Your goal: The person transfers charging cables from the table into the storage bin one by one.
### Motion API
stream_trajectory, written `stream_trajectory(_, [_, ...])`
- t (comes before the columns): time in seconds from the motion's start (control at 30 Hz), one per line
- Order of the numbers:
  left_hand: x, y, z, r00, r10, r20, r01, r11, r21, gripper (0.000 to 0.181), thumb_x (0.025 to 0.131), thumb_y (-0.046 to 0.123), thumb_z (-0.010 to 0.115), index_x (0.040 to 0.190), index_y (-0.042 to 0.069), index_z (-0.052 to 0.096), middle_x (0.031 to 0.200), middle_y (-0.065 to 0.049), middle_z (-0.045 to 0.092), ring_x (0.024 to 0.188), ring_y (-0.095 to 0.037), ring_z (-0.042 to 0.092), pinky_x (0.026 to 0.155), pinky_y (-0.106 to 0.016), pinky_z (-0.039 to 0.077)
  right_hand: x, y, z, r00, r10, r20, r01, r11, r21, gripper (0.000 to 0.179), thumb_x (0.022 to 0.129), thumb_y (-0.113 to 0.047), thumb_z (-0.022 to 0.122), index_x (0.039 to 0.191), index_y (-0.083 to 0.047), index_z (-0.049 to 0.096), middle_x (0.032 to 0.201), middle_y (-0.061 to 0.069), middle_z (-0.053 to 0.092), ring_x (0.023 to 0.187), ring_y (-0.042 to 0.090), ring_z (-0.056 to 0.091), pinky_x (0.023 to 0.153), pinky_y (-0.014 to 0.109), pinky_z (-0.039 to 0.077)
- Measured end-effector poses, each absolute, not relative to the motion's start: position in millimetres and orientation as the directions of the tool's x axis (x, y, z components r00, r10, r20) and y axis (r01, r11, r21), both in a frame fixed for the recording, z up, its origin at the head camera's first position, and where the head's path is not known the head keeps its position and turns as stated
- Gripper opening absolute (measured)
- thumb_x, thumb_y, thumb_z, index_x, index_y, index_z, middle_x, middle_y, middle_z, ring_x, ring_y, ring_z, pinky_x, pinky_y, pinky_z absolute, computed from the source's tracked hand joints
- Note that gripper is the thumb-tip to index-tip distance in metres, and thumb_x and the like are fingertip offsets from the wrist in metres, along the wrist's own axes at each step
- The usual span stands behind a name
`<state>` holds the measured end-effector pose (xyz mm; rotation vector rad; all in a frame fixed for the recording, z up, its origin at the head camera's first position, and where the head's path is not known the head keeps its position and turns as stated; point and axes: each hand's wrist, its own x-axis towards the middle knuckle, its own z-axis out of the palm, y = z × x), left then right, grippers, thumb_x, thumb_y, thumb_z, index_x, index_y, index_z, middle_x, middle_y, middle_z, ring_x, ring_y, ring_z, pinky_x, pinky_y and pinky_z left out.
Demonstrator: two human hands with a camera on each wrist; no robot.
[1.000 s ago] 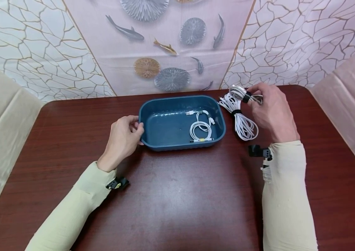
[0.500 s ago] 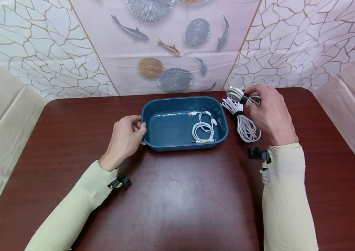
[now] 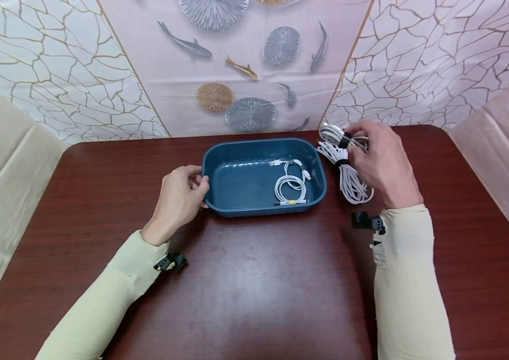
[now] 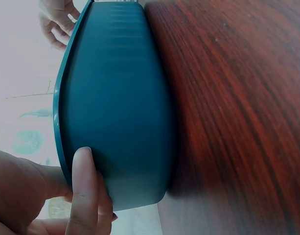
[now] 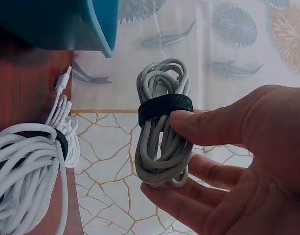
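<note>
With thumb and fingers, my left hand (image 3: 180, 194) grips the left end of a blue plastic bin (image 3: 236, 212); the left wrist view has fingers against the bin's outer wall (image 4: 123, 107). Inside the bin, toward its right, lies a thin white USB cable (image 3: 290, 189), loosely coiled. My right hand (image 3: 382, 162) pinches a greyish-white cable bundle (image 5: 162, 147), bound with a black strap (image 5: 164, 107), and holds it up right of the bin. Below it on the table rests a larger white cable bundle (image 3: 352, 185) with its own black strap.
The dark red wooden table (image 3: 236, 280) carries the bin near its back edge. Behind it hangs a patterned cloth (image 3: 254, 75) with fish and round motifs. Pale cloth also stands at both sides.
My right hand has moved slightly left with the cable bundle, toward the bin. My left hand keeps its grip on the bin, and the loose cable inside lies the same.
</note>
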<state>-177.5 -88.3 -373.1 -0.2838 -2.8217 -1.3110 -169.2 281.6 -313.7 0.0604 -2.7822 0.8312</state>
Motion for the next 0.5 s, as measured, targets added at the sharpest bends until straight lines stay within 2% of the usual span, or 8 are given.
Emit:
stream_trajectory(0.23, [-178,-88,-373,-0.983,0.157,0.090,0.170,0.627,0.760,0.034,0.102,0.014,0.055,0.128,-0.006,0.062,0.090,-0.013,0.066,0.054,-0.012,0.067,0.051,-0.023,0.060,-170,276,-314,-0.969,0.029,0.244,-0.104,0.850,-0.516,0.033,0.094,-0.004,0.057,0.125,-0.005,0.065,0.118,0.025,0.065,0.116,0.038,0.053,0.097,0.054,0.044])
stream_trajectory(0.5, [-178,-88,-374,-0.985,0.152,0.086,0.163,0.625,0.763,0.034,0.102,0.014,0.055,0.129,-0.006,0.062,0.090,-0.012,0.066,0.054,-0.012,0.067,0.051,-0.023,0.060,-171,270,-313,-0.966,0.013,0.259,-0.125,0.853,-0.507,0.032,0.094,-0.001,0.060,0.125,-0.004,0.065,0.116,0.027,0.067,0.114,0.039,0.052,0.097,0.055,0.044])
